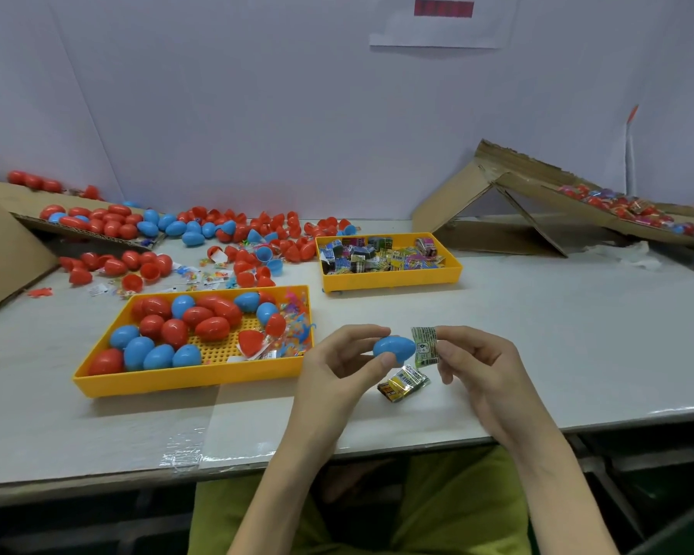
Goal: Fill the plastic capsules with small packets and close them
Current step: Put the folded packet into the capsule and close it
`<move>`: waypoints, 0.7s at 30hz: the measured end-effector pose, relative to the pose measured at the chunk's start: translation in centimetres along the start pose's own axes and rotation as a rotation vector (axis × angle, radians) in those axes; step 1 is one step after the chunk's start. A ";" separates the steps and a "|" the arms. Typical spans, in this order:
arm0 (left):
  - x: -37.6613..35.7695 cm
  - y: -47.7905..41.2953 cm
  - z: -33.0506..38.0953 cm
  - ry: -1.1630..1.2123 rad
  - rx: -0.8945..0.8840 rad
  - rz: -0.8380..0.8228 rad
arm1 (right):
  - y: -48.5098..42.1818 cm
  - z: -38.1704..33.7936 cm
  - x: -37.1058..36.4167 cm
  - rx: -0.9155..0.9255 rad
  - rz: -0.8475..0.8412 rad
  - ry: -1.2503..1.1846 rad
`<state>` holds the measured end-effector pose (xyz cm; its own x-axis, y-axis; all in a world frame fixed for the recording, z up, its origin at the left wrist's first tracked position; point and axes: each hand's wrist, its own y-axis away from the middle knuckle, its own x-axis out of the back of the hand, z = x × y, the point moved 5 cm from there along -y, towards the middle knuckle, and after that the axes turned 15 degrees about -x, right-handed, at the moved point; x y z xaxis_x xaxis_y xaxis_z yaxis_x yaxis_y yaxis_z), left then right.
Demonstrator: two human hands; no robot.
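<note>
My left hand (pixel 339 366) pinches a blue egg-shaped capsule (pixel 393 348) between thumb and fingers, a little above the table. My right hand (pixel 477 364) holds a small green packet (pixel 424 346) by its edge, right beside the capsule's pointed end. Below them a yellow packet (pixel 402 383) lies on the table. The near yellow tray (pixel 185 378) holds several red and blue closed capsules plus some halves and small toys. A second yellow tray (pixel 393 280) farther back is full of small packets.
Loose red and blue capsules and halves (pixel 233 242) are scattered over the back left of the table, some on a cardboard flap (pixel 77 230). A tilted cardboard box (pixel 537 202) with filled capsules stands at the back right. The table's front edge (pixel 377 450) is near my lap.
</note>
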<state>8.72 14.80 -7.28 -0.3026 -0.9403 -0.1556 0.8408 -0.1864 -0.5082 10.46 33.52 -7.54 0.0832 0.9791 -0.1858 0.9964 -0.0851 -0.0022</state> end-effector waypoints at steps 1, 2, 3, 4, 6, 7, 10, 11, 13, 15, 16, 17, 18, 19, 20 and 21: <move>0.0 0.0 -0.1 0.012 0.005 0.005 | 0.0 0.0 0.0 -0.003 0.009 -0.008; 0.0 0.0 -0.1 0.023 0.007 0.004 | 0.0 0.0 0.1 -0.004 0.012 -0.009; 0.0 0.0 -0.1 0.028 0.006 0.002 | 0.0 0.0 0.0 -0.005 0.010 -0.007; 0.0 -0.1 0.0 0.028 0.004 -0.001 | 0.0 0.0 0.1 -0.006 0.006 -0.006; -0.1 -0.1 0.0 0.019 0.004 -0.006 | -0.1 0.0 0.1 -0.008 0.003 -0.014; -0.1 0.0 0.0 0.012 0.004 -0.007 | 0.0 0.0 0.1 -0.009 -0.002 -0.017; -0.1 0.1 0.2 -0.016 -0.008 -0.016 | 0.0 0.0 0.0 0.004 -0.037 -0.006; -0.2 0.1 0.2 -0.017 -0.012 -0.018 | 0.1 0.0 -0.1 0.008 -0.052 -0.003; -0.3 0.2 0.4 -0.012 -0.021 -0.030 | 0.2 -0.1 -0.2 0.010 -0.068 0.005; -0.3 0.2 0.3 -0.014 -0.023 -0.049 | 0.2 -0.1 -0.3 0.014 -0.075 0.031; -0.3 0.2 0.2 -0.014 -0.022 -0.059 | 0.2 -0.1 -0.4 0.019 -0.082 0.046; -0.4 0.3 0.1 -0.013 -0.019 -0.069 | 0.2 -0.1 -0.5 0.024 -0.089 0.064; -0.4 0.3 0.1 -0.012 -0.013 -0.080 | 0.2 -0.1 -0.5 0.029 -0.086 0.086; -0.5 0.3 0.0 -0.011 -0.007 -0.095 | 0.3 -0.1 -0.6 0.029 -0.082 0.106; -0.6 0.3 0.0 -0.008 0.000 -0.109 | 0.3 -0.1 -0.6 0.026 -0.076 0.118; -0.6 0.3 0.0 -0.009 0.004 -0.122 | 0.4 -0.1 -0.7 0.022 -0.074 0.122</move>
<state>9.19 15.30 -7.34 -0.3988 -0.9130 -0.0856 0.7998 -0.3007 -0.5195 10.79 32.87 -7.32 0.0129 0.9979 -0.0630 0.9993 -0.0150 -0.0334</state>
